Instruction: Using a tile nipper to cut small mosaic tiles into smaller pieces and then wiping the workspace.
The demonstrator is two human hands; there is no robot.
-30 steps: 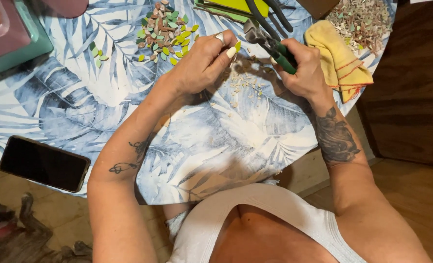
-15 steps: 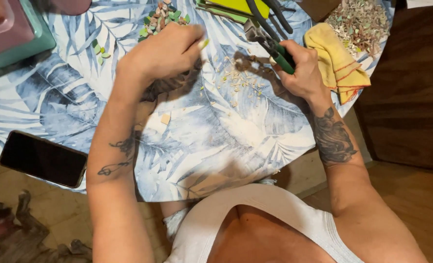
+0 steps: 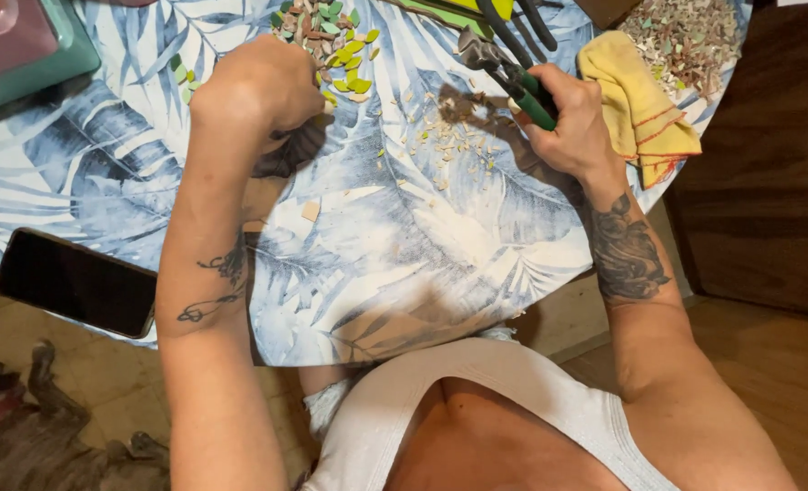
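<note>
**Nippers over the chip pile**

On the desk [image 3: 395,273], near the edge, a phone [image 3: 75,282] lies flat. Farther in, the right hand [image 3: 572,123] is clamped on green-handled nippers [image 3: 504,73], long axis slanting up-left, jaws toward the small tile chips [image 3: 331,36]. The left hand [image 3: 258,86] is curled beside them; whether it holds anything I cannot tell. A careless sweep could scatter chips.

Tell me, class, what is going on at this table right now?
A person sits at a round table covered with a blue leaf-print cloth. The right hand grips green-handled nippers over a scatter of small pale chips. The left hand is closed beside a pile of green and brown tile pieces. A yellow cloth lies to the right, and a dark phone rests at the table's near-left edge.
</note>
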